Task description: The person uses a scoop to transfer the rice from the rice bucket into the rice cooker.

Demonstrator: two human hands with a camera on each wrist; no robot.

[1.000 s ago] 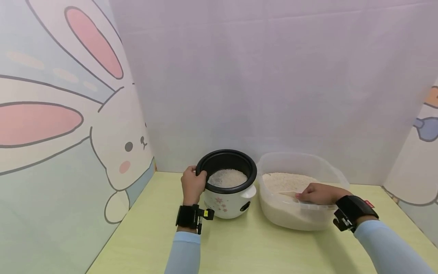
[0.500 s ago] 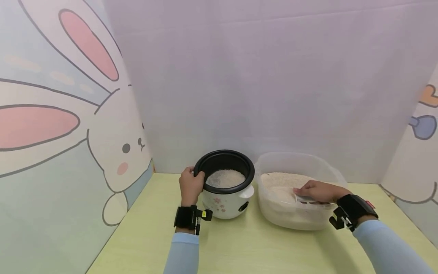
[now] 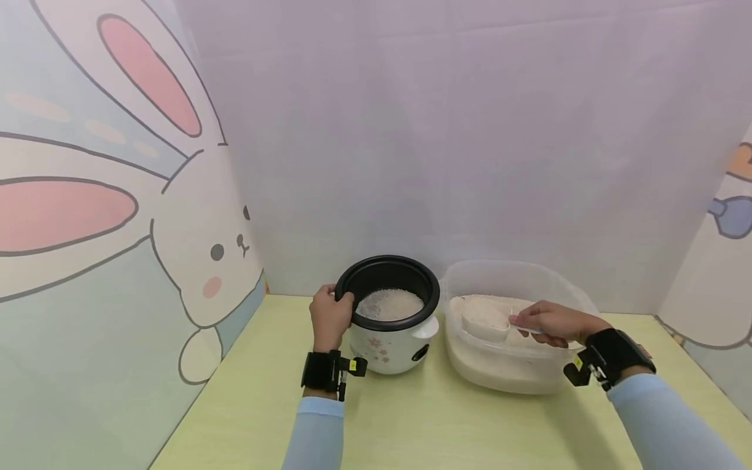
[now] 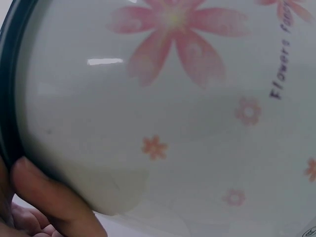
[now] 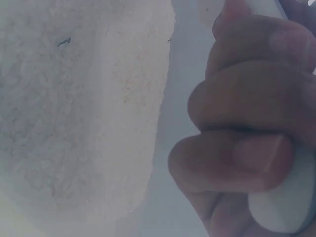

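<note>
A white rice cooker (image 3: 384, 349) with a pink flower print and a black rim stands at the middle of the table, some rice (image 3: 392, 305) in its dark pot. My left hand (image 3: 331, 318) grips the rim on its left side; in the left wrist view the thumb (image 4: 49, 200) lies by the black edge. To the right is a translucent plastic tub (image 3: 499, 375) of rice (image 5: 59, 123). Over that rice my right hand (image 3: 555, 322) holds a white scoop (image 3: 485, 331) heaped with rice. Its white handle (image 5: 284, 207) shows under the curled fingers in the right wrist view.
The pale yellow-green table (image 3: 411, 431) runs up to a lilac cloth backdrop (image 3: 440, 143). A panel with a rabbit drawing (image 3: 194, 261) closes off the left side, and another printed panel (image 3: 711, 281) the right. Cooker and tub stand close side by side.
The scoop, earlier sunk in the tub's rice, has come up level and heaped. My right hand has risen slightly and turned. My left hand still grips the cooker's rim.
</note>
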